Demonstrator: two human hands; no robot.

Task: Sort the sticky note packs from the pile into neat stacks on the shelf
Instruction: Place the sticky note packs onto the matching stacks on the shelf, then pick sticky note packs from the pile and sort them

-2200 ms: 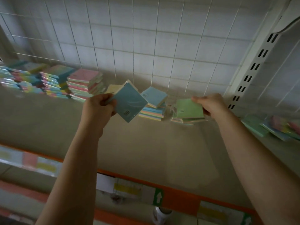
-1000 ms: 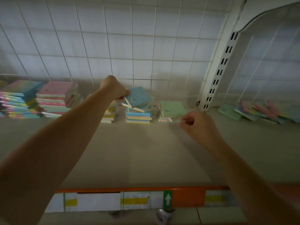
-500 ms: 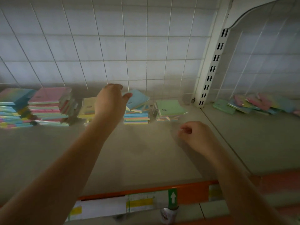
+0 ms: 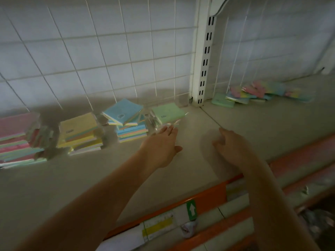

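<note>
Along the back of the grey shelf [image 4: 181, 169] stand stacks of sticky note packs: a pink-topped stack [image 4: 16, 136], a yellow-topped stack [image 4: 79, 131], a blue-topped stack [image 4: 125, 118] whose top pack lies askew, and a low green-topped stack [image 4: 167, 113]. A loose pile of packs [image 4: 253, 94] lies on the neighbouring shelf to the right. My left hand [image 4: 161, 147] stretches flat toward the green stack, fingertips at its clear wrapper, holding nothing. Above the bare shelf my right hand [image 4: 230, 144] hovers with fingers loosely curled and empty.
A white wire grid [image 4: 108, 60] backs the shelf. A slotted white upright [image 4: 204, 60] divides it from the right bay. An orange front rail [image 4: 204, 198] with price labels runs along the near edge, with a lower shelf beneath.
My left hand let go of the blue pack on its stack and moved right toward the green stack. My right hand released the green pack and drew back. The view shifted right.
</note>
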